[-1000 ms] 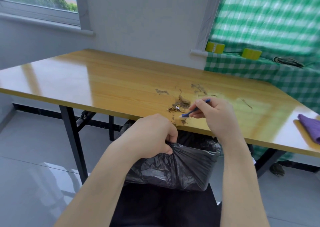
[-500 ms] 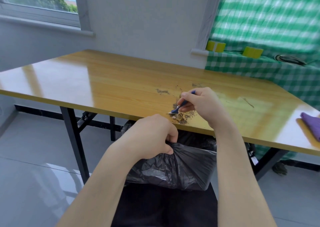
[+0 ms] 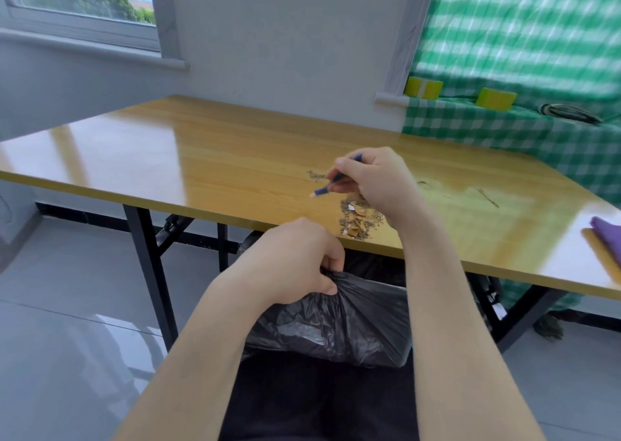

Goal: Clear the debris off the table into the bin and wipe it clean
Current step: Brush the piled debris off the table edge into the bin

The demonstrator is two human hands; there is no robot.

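A pile of brown crumbs and paper scraps [image 3: 357, 220] lies at the near edge of the wooden table [image 3: 208, 158]. My right hand [image 3: 376, 185] hovers just behind the pile and pinches a thin blue stick [image 3: 322, 191], its pale tip pointing left over the table. More faint smears [image 3: 316, 174] and a thin twig [image 3: 489, 198] lie farther back. Below the table edge, my left hand [image 3: 295, 262] grips the rim of a bin lined with a black bag [image 3: 339, 326].
A purple cloth [image 3: 608, 239] lies at the table's right edge. Behind, a green checked cover [image 3: 504, 131] carries two yellow tape rolls [image 3: 423, 88] and a coiled cable [image 3: 568, 111]. Black table legs [image 3: 151, 272] stand left and right of the bin.
My right hand dragged the debris toward the near edge into one pile, then lifted back and left with the blue stick. My left hand stayed on the bin bag.
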